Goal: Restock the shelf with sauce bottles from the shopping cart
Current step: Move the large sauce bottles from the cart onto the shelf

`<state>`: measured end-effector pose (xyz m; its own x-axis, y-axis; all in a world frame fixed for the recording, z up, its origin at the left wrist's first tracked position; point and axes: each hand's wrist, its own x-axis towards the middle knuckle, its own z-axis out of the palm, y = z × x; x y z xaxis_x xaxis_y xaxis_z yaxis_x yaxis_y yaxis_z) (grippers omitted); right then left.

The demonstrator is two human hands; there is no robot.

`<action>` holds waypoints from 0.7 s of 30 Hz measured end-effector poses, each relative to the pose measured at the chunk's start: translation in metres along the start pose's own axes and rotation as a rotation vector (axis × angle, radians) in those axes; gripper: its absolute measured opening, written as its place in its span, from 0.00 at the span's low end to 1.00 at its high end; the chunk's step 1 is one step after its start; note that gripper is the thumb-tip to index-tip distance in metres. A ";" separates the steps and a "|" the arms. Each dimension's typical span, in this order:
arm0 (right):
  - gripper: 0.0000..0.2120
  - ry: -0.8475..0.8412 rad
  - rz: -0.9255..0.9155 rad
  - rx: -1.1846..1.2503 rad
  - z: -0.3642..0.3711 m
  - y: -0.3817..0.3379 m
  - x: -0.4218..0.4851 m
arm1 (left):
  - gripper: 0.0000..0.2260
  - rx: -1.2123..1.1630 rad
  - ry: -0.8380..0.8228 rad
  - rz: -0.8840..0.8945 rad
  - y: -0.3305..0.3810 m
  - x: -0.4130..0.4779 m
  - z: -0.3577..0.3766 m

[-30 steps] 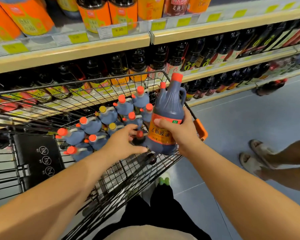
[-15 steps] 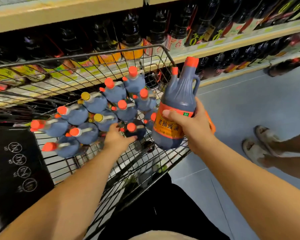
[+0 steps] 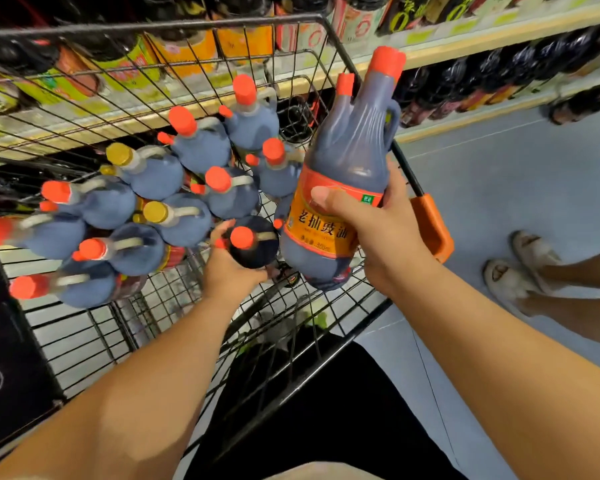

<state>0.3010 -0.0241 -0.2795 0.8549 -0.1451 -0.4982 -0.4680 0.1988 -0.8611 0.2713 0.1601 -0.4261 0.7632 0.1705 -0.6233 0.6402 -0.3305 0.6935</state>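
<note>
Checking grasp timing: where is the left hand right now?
In the head view, centre: the left hand is inside the shopping cart, closed around a red-capped sauce bottle.

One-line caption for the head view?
Right hand holds an orange-labelled dark sauce bottle; left hand grips another in the wire cart.

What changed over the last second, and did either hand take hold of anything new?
The left hand moved forward in the cart and closed its fingers around a red-capped bottle, which it was only reaching toward before. The right hand kept its grip on the labelled sauce bottle, held upright. The other bottles lay as before.
</note>
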 end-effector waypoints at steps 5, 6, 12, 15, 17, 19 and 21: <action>0.35 -0.017 -0.003 0.000 0.000 0.002 -0.001 | 0.38 0.061 0.123 0.056 0.000 -0.006 0.006; 0.35 -0.022 -0.007 0.001 0.001 0.002 0.000 | 0.37 0.084 0.132 0.063 -0.001 -0.006 0.006; 0.35 -0.004 0.002 -0.006 0.001 0.002 -0.002 | 0.36 0.231 0.115 0.074 0.006 -0.013 -0.008; 0.36 0.019 0.023 -0.020 0.003 0.002 -0.005 | 0.35 0.261 0.071 0.095 0.012 -0.025 -0.022; 0.37 0.045 0.046 -0.019 0.008 0.002 -0.010 | 0.33 0.239 0.049 0.131 0.017 -0.036 -0.035; 0.41 0.062 0.058 -0.025 0.012 -0.001 -0.018 | 0.33 0.208 0.032 0.147 0.025 -0.047 -0.048; 0.40 0.068 0.059 -0.050 0.014 -0.007 -0.031 | 0.34 0.171 -0.014 0.148 0.043 -0.061 -0.062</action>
<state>0.2812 -0.0071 -0.2564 0.8089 -0.2002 -0.5528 -0.5296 0.1603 -0.8330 0.2576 0.1930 -0.3364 0.8455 0.0958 -0.5254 0.4965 -0.5033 0.7072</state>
